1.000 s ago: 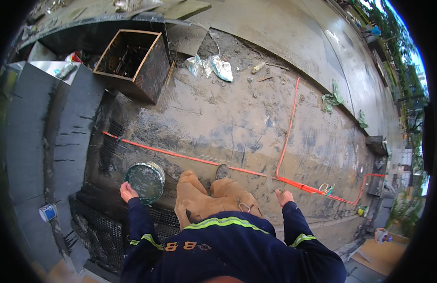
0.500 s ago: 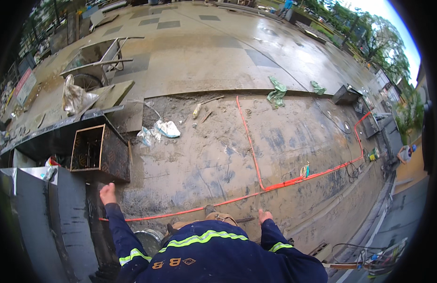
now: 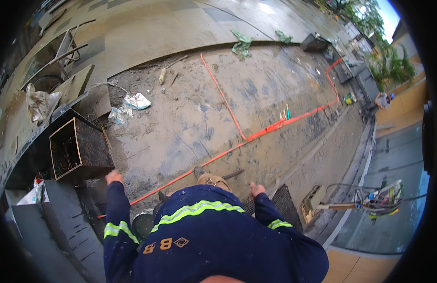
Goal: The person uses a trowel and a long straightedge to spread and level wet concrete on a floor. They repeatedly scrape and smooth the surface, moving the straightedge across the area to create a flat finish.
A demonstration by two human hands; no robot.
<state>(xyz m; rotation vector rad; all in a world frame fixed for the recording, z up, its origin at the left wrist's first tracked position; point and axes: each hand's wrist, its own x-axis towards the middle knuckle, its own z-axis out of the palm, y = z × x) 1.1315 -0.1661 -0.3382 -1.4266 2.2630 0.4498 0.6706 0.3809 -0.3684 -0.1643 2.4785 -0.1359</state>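
Note:
My left hand point(image 3: 114, 177) is loosely closed, with nothing visible in it. It appears just in front of the lower corner of a dark box point(image 3: 93, 153) with an open front. My right hand point(image 3: 257, 189) hangs on the other side of my body, its fingers curled and no object showing in them. Below it lies a dark mesh mat point(image 3: 285, 207). A bucket point(image 3: 143, 222) stands by my left forearm, partly covered by my sleeve. An orange conduit point(image 3: 218, 157) crosses the muddy ground ahead of my boot point(image 3: 198, 172).
A wheelbarrow point(image 3: 51, 68) stands at the far left near a dirty sack point(image 3: 38, 104). White bags point(image 3: 136, 101) and green cloth point(image 3: 242, 45) lie on the mud. A concrete block point(image 3: 314, 197) and tangled cables point(image 3: 386, 198) are at right. Another person point(image 3: 382, 100) is at far right.
The view has swung to the right and tilted down, so the scene is shifted left and rotated. The mesh mat and concrete block show more fully. Both hands still appear without objects.

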